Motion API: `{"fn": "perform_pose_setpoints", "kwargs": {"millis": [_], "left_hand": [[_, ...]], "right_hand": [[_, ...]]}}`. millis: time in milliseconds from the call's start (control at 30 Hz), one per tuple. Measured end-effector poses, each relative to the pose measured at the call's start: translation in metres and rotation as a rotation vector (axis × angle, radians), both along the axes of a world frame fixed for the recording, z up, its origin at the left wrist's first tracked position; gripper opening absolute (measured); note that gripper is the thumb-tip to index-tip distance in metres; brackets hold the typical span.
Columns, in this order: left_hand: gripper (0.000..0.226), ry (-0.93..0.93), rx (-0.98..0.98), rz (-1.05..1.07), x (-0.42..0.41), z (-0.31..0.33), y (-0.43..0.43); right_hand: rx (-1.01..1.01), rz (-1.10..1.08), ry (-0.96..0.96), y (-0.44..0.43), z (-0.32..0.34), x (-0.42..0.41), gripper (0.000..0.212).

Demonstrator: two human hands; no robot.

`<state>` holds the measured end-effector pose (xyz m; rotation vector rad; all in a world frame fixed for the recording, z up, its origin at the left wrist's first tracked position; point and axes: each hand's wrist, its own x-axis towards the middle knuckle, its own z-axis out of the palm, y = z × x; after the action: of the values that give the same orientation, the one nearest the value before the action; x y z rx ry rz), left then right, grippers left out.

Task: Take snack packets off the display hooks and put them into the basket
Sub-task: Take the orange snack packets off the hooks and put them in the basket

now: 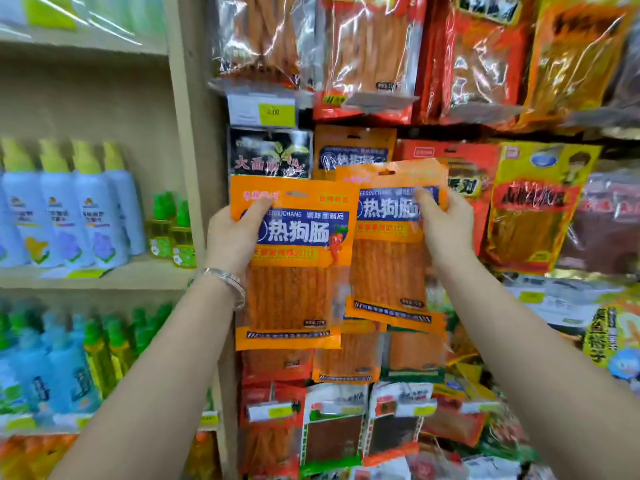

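Note:
My left hand grips an orange snack packet by its upper left side, thumb across the front. My right hand grips a second, matching orange packet by its upper right side. Both packets are held up in front of the display rack, the right one partly behind the left one's edge. Another identical packet hangs on the rack just above them. No basket is in view.
Many hanging snack packets fill the rack, red and yellow ones to the right and clear-fronted ones above. A beige shelf unit on the left holds spray bottles and green bottles.

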<state>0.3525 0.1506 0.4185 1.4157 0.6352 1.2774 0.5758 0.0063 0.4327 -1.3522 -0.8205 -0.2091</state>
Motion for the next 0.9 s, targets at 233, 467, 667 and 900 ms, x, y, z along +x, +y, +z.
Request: {"fn": "perform_pose_setpoints", "kwargs": {"millis": [233, 467, 667, 900], "left_hand": [[0.021, -0.056, -0.012, -0.03, 0.038, 0.02, 0.036], [0.021, -0.053, 0.031, -0.039, 0.055, 0.022, 0.053], [0.019, -0.039, 0.045, -0.04, 0.066, 0.026, 0.061], [0.026, 0.015, 0.07, -0.01, 0.082, 0.029, 0.064]], "right_hand": [[0.094, 0.105, 0.106, 0.05, 0.039, 0.032, 0.027], [0.133, 0.21, 0.096, 0.086, 0.05, 0.046, 0.015], [0.005, -0.002, -0.036, 0.109, 0.047, 0.069, 0.023], [-0.287, -0.384, -0.386, 0.114, 0.039, 0.078, 0.03]]}}
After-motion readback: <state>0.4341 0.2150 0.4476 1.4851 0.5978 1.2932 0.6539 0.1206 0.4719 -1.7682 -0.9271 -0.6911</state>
